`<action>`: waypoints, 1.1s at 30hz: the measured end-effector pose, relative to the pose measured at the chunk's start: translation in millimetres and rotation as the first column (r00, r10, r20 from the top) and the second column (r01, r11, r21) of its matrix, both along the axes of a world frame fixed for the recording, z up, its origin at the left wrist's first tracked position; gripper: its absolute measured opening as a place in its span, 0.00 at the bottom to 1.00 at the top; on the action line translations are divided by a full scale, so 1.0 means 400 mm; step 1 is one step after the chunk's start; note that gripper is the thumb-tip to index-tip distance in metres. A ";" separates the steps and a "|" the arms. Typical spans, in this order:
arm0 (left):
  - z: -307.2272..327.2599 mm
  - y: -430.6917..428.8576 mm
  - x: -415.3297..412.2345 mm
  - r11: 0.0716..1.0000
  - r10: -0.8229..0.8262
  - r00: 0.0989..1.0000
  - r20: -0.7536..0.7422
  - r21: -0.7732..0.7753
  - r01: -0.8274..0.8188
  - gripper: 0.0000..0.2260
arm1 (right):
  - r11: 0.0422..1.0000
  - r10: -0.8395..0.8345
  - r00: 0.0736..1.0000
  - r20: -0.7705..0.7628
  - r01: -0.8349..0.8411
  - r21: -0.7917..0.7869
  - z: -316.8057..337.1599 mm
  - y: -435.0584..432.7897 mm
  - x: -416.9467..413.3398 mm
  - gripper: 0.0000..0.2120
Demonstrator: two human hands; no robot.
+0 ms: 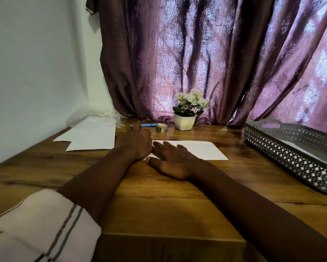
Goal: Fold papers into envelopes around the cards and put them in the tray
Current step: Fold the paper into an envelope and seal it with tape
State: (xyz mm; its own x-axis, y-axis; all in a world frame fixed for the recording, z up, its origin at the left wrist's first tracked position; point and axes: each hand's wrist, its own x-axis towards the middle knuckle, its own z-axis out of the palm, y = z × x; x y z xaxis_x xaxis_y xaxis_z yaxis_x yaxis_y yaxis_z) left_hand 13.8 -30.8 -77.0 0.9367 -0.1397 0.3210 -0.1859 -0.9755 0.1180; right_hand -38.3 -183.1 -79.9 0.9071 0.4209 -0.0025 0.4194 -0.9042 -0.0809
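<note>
Bare table [234, 173] between sheet [202, 150] and tray [283, 148]; pot [184, 121] stands behind.

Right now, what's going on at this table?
A person has both hands at a white sheet on the wooden table. The right hand lies flat on its near left corner; the left hand is at its left end, fingers pointing away. The sheet is flat, not yet folded. More sheets lie to the left; the perforated tray stands at the right.

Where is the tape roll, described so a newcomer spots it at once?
Find the purple curtain; a white flower pot stands at its foot. Just left of the pot sits the tape roll. It is a small pale ring, unlike the blue pen beside it.
</note>
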 end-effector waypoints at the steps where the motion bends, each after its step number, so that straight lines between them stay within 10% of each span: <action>1: -0.001 0.002 0.003 1.000 -0.007 1.000 -0.029 -0.006 0.007 0.17 | 1.000 0.011 0.999 0.036 -0.011 0.003 0.003 -0.003 -0.005 0.30; 8: 0.001 0.023 0.014 0.992 -0.079 0.996 -0.050 -0.103 0.074 0.15 | 0.970 -0.088 0.958 0.274 0.019 0.244 0.015 -0.097 0.041 0.17; 24: 0.006 -0.093 0.242 0.964 -0.140 0.977 0.164 -0.203 0.172 0.17 | 0.793 -0.140 0.968 0.210 -0.017 0.609 -0.021 -0.151 0.139 0.10; 33: 0.008 -0.073 0.133 0.509 -0.561 0.804 0.197 -0.684 0.522 0.06 | 0.549 -0.311 0.929 0.201 0.003 0.836 0.000 -0.170 0.126 0.28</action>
